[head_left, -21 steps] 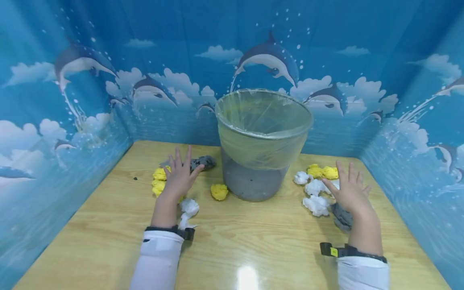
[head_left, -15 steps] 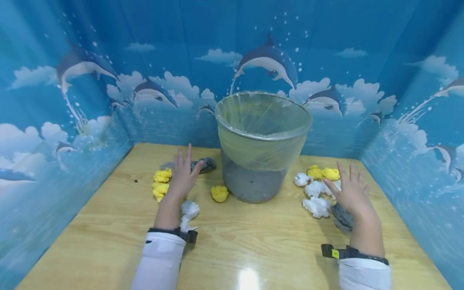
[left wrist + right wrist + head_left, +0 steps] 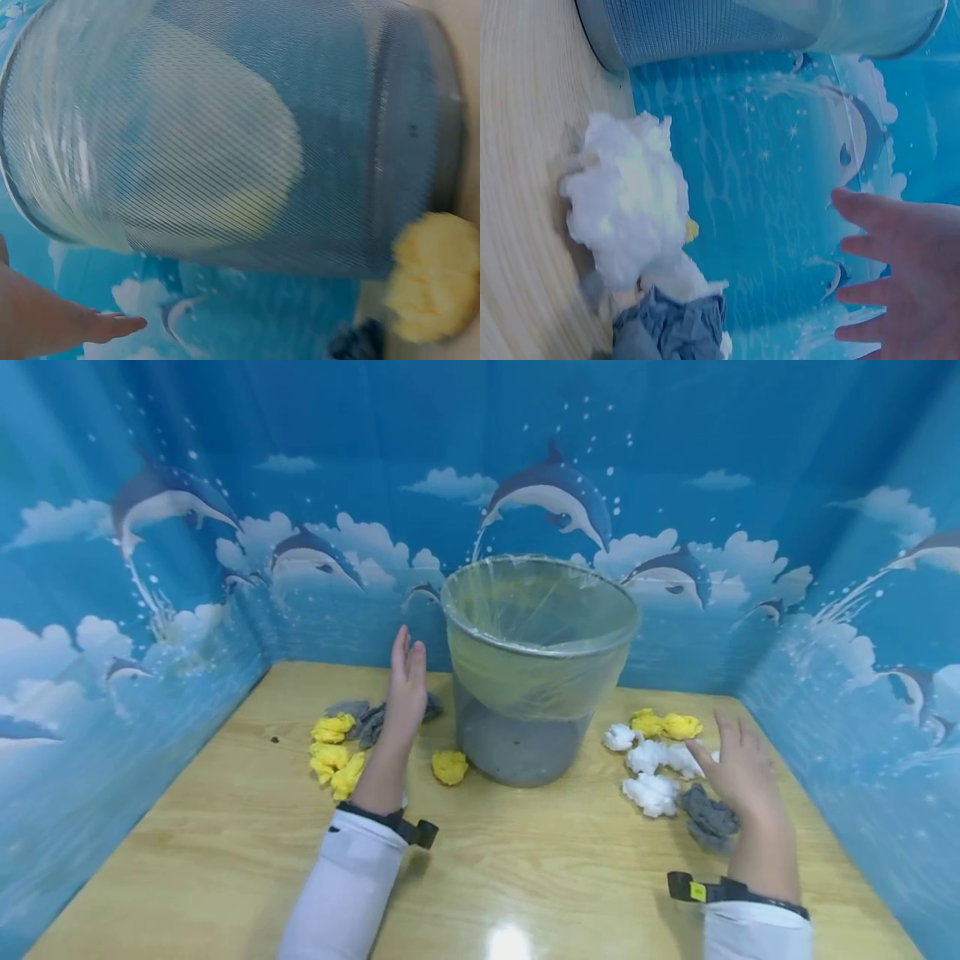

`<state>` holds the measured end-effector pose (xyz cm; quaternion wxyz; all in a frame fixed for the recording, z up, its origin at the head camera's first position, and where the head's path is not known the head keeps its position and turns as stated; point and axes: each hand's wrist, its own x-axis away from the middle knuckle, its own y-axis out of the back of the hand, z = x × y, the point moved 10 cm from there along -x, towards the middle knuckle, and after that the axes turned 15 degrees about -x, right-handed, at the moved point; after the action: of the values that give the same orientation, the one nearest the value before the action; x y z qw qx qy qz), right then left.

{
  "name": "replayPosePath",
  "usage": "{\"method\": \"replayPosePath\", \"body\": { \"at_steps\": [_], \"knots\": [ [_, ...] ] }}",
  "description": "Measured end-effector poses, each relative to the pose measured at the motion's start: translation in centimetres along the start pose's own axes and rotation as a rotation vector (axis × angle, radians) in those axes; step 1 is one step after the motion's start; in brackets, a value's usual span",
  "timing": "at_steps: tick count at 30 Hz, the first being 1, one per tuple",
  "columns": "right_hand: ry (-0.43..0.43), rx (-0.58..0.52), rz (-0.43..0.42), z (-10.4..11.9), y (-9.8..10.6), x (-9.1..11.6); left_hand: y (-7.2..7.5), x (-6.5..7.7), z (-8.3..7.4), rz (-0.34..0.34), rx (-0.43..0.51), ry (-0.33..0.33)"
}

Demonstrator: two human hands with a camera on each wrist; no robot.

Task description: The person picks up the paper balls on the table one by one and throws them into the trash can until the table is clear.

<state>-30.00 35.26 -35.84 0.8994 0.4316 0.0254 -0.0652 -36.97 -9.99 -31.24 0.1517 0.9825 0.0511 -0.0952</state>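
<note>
My left hand (image 3: 407, 689) is held edge-on above the table to the left of the bin, fingers straight and nothing in it. In the left wrist view its fingers (image 3: 112, 327) point toward the wall beside the bin. My right hand (image 3: 742, 768) hovers with spread fingers over the right-hand pile, also holding nothing. Near it lie crumpled white paper balls (image 3: 651, 794), yellow ones (image 3: 681, 727) and a grey one (image 3: 708, 818). By the left hand are yellow paper balls (image 3: 327, 760) and grey ones (image 3: 369, 724); a white one is mostly hidden behind the wrist.
A mesh wastebasket (image 3: 525, 743) with a clear plastic liner stands at the back middle. One yellow paper ball (image 3: 450, 767) lies at its foot. Blue dolphin-print curtains (image 3: 360, 460) enclose the wooden table (image 3: 480, 860) at the back and sides.
My left hand has turned from palm-down to edge-on and shifted right toward the wastebasket, uncovering the yellow and grey balls. The right hand has stayed nearly in place.
</note>
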Motion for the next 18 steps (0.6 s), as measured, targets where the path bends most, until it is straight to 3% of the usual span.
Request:
{"method": "replayPosePath", "body": {
  "at_steps": [5, 10, 18],
  "knots": [
    [-0.053, 0.029, 0.016, -2.1, 0.4, 0.0, 0.2, -1.5, -2.2, -0.033, 0.102, 0.067],
    [-0.088, 0.037, 0.090, -3.7, -0.2, 0.4, -0.5, -3.0, -3.3, -0.007, 0.207, 0.119],
    [-0.006, 0.116, 0.176, -5.4, 0.7, -1.1, -1.0, -5.4, -4.4, 0.021, 0.180, 0.188]
  ]
}}
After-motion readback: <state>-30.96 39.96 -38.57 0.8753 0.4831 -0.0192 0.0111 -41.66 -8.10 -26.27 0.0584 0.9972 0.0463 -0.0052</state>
